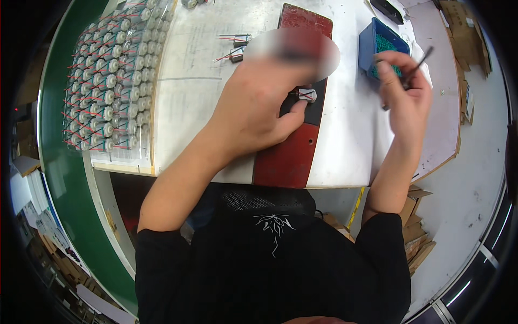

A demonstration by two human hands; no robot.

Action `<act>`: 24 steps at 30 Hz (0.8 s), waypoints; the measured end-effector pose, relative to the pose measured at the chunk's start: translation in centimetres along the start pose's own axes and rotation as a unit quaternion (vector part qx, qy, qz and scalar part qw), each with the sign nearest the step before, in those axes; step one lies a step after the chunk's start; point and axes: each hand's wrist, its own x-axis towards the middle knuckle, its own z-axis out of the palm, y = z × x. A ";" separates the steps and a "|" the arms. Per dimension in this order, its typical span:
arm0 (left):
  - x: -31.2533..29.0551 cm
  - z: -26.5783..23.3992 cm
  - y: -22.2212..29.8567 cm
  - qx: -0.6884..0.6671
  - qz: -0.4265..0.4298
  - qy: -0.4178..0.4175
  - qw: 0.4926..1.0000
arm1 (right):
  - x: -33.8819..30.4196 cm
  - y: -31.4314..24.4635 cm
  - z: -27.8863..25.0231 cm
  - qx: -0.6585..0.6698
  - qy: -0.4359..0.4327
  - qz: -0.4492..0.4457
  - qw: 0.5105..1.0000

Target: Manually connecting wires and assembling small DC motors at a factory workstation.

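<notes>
My left hand [259,105] is closed on a small motor [307,95], silvery with red and dark wires across its end. It holds the motor over the black section of a red board [286,156]. A blurred patch covers part of the fingers and the board behind them. My right hand [406,92] is raised at the near side of a blue bin [368,46] filled with small green pieces [386,46]. A dark slender tool [422,63] is gripped in its fingers. Thumb and forefinger are pinched together; anything between them is too small to tell.
Two more wired motors [237,54] lie on the white table [189,102] beyond my left hand. At the far left, a clear plastic tray [141,121] holds rows of motors with red and green wires. A black object [387,9] lies behind the bin. Cardboard [461,32] stands at the right.
</notes>
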 end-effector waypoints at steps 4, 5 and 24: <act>0.0 -0.3 -0.1 -0.025 0.009 0.014 1.000 | -1.9 -0.8 2.6 0.051 -0.178 -0.023 0.982; 0.0 -0.5 0.0 -0.026 0.020 0.023 0.999 | -2.1 -0.7 3.1 0.052 -0.179 -0.024 0.982; -0.3 -1.4 0.5 -0.256 -0.052 0.020 0.965 | -3.2 0.2 6.0 0.201 -0.191 -0.219 0.935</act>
